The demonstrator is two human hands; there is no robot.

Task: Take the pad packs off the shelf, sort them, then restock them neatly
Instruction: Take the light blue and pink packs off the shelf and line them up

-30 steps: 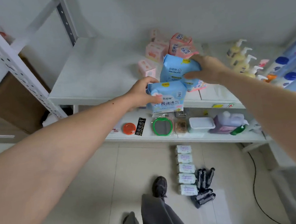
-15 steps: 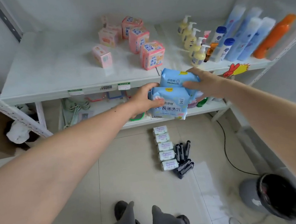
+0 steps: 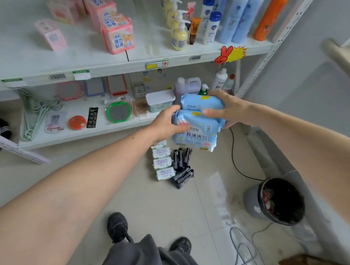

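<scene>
We are gripping the blue pad packs (image 3: 199,125) between left hand (image 3: 166,122) and right hand (image 3: 225,109), fingers clenched around both ends, above the floor rows (image 3: 162,161) at 6 o'clock; lower them level, keeping colours separate.

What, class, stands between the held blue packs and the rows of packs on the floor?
Nothing visible: both hands, left and right, hold the blue packs in open air just above the white packs and dark packs.

We see two blue packs (image 3: 198,121) stacked mid-frame, held off the shelf, white packs (image 3: 162,162) in a floor row below, black packs (image 3: 182,168) beside them
</scene>
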